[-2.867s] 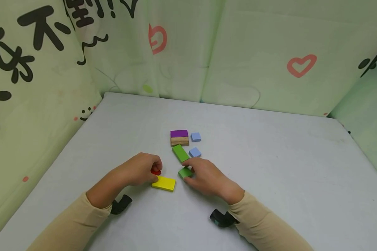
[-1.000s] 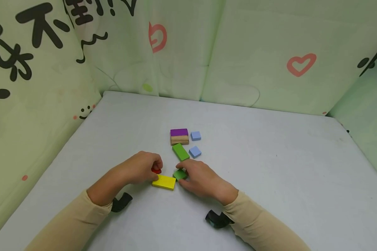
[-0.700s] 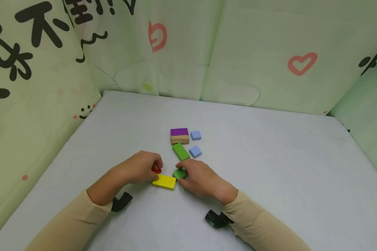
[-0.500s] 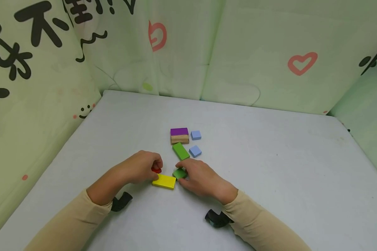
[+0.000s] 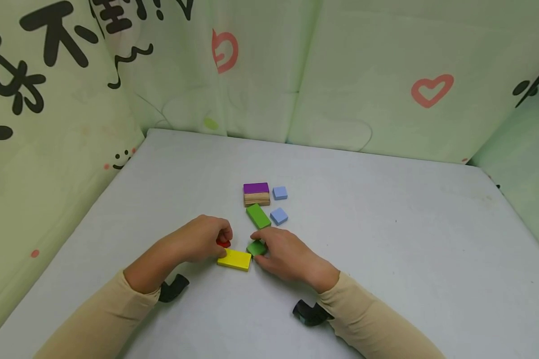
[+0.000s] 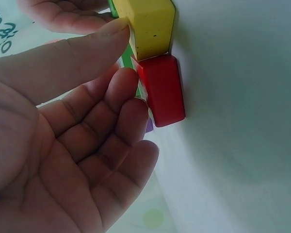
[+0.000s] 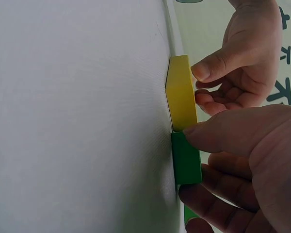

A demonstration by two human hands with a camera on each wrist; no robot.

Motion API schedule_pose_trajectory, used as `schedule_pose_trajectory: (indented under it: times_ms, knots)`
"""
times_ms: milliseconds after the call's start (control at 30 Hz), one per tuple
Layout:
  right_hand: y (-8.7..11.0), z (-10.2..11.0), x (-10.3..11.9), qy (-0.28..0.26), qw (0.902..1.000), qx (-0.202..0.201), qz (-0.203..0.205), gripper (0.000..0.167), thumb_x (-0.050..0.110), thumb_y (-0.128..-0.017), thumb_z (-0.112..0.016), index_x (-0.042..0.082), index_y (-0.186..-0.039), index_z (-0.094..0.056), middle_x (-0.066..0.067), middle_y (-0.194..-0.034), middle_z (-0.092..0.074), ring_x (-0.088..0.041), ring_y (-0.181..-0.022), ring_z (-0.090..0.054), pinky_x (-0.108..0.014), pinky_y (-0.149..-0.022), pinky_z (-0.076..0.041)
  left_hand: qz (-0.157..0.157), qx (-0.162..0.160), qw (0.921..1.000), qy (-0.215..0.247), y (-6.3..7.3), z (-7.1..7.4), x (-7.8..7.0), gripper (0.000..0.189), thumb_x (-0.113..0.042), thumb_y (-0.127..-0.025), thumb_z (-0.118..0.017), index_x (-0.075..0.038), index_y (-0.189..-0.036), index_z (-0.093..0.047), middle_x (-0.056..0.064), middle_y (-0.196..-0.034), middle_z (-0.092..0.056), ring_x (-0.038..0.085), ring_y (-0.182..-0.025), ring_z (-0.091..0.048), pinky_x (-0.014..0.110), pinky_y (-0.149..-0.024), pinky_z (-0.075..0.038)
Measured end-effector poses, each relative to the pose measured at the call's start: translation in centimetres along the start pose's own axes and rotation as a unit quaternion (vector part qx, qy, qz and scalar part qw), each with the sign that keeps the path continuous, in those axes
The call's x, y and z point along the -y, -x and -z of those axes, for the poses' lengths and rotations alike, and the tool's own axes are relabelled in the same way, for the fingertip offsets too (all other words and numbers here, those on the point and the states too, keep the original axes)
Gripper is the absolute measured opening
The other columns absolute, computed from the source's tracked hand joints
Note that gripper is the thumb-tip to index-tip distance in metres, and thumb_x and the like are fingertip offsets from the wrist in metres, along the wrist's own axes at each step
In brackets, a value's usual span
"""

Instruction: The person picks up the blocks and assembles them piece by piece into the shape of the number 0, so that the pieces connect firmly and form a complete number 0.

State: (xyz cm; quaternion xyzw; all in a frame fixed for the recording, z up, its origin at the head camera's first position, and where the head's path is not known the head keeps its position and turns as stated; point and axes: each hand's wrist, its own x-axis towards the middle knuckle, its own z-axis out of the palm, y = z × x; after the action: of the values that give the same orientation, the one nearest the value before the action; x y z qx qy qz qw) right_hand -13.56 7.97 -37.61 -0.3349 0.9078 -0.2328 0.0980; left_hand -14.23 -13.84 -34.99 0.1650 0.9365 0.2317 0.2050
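Note:
My left hand (image 5: 199, 240) touches blocks from above. In the left wrist view its thumb rests on the top edge of a yellow block (image 6: 153, 29), and its loosely bent fingertips lie against a red block (image 6: 162, 90) set against the yellow one. My right hand (image 5: 289, 254) pinches a short green block (image 7: 186, 158) between thumb and index finger. That block meets the right end of the yellow block (image 5: 235, 260). From the head view most of the red block (image 5: 223, 244) is covered by the left hand. Behind the right hand's fingertips lies a longer green block (image 5: 258, 216).
A purple block (image 5: 256, 188) lies alongside a bare-wood block (image 5: 257, 199) beyond the long green one. Two light-blue blocks (image 5: 280, 193) sit to their right. The white tabletop (image 5: 386, 239) is bordered by a printed green curtain (image 5: 341, 75) at the back and sides.
Since the oldest frame, my right hand has slid the short green block left until it meets the yellow block. In the last second both hands have stayed almost still.

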Motion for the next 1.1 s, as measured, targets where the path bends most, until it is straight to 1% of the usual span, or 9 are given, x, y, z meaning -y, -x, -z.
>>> schedule_pose_trajectory:
  times_ms: [167, 400, 567, 733, 900, 1100]
  knots:
    - [0.10, 0.07, 0.06, -0.002, 1.0000, 0.002, -0.005, 0.037, 0.012, -0.092, -0.070, -0.002, -0.125, -0.061, -0.009, -0.112, -0.065, -0.020, -0.091, -0.057, -0.037, -0.086, -0.051, 0.005, 0.000, 1.0000, -0.004, 0.07, 0.02, -0.28, 0.022, -0.007, -0.084, -0.081, -0.007, -0.099, -0.065, 0.000, -0.087, -0.061, 0.018, -0.084, -0.056, 0.032, -0.080, -0.053]
    - [0.37, 0.21, 0.03, -0.003, 1.0000, 0.004, -0.005, 0.041, 0.017, -0.093, -0.070, 0.001, -0.129, -0.059, -0.008, -0.116, -0.064, -0.018, -0.091, -0.055, -0.034, -0.084, -0.051, 0.014, -0.001, 0.9999, -0.006, 0.21, -0.07, -0.58, 0.022, -0.007, -0.084, -0.081, -0.007, -0.099, -0.065, 0.001, -0.087, -0.061, 0.019, -0.083, -0.056, 0.033, -0.080, -0.053]
    - [0.59, 0.35, -0.08, 0.000, 1.0000, 0.004, -0.008, 0.042, 0.019, -0.093, -0.071, 0.001, -0.129, -0.059, -0.008, -0.116, -0.064, -0.018, -0.091, -0.055, -0.035, -0.085, -0.051, 0.015, 0.000, 0.9999, -0.007, 0.24, -0.18, -0.61, 0.023, -0.007, -0.083, -0.081, -0.007, -0.099, -0.065, 0.001, -0.087, -0.061, 0.019, -0.083, -0.056, 0.033, -0.080, -0.054]
    - [0.71, 0.40, -0.23, -0.002, 1.0000, 0.003, -0.002, 0.040, 0.017, -0.092, -0.071, 0.001, -0.127, -0.060, -0.008, -0.114, -0.065, -0.019, -0.092, -0.056, -0.037, -0.087, -0.051, 0.013, -0.002, 0.9999, -0.010, 0.26, -0.18, -0.67, 0.022, -0.007, -0.083, -0.081, -0.007, -0.099, -0.065, 0.001, -0.087, -0.061, 0.019, -0.083, -0.056, 0.033, -0.080, -0.053]
    - [0.76, 0.39, -0.31, -0.010, 0.9999, 0.002, 0.002, 0.037, 0.015, -0.092, -0.071, 0.001, -0.125, -0.061, -0.007, -0.111, -0.065, -0.019, -0.091, -0.056, -0.037, -0.087, -0.051, 0.014, -0.004, 0.9999, -0.009, 0.25, -0.17, -0.74, 0.022, -0.007, -0.083, -0.081, -0.007, -0.099, -0.066, 0.001, -0.087, -0.061, 0.019, -0.083, -0.056, 0.033, -0.080, -0.054]
    - [0.87, 0.47, -0.29, -0.016, 0.9999, 0.000, 0.000, 0.039, 0.015, -0.092, -0.071, 0.001, -0.126, -0.060, -0.007, -0.112, -0.064, -0.018, -0.090, -0.056, -0.036, -0.086, -0.051, 0.015, -0.005, 0.9998, -0.011, 0.27, -0.22, -0.75, 0.023, -0.007, -0.083, -0.082, -0.007, -0.100, -0.066, 0.001, -0.088, -0.061, 0.019, -0.084, -0.056, 0.033, -0.081, -0.054]
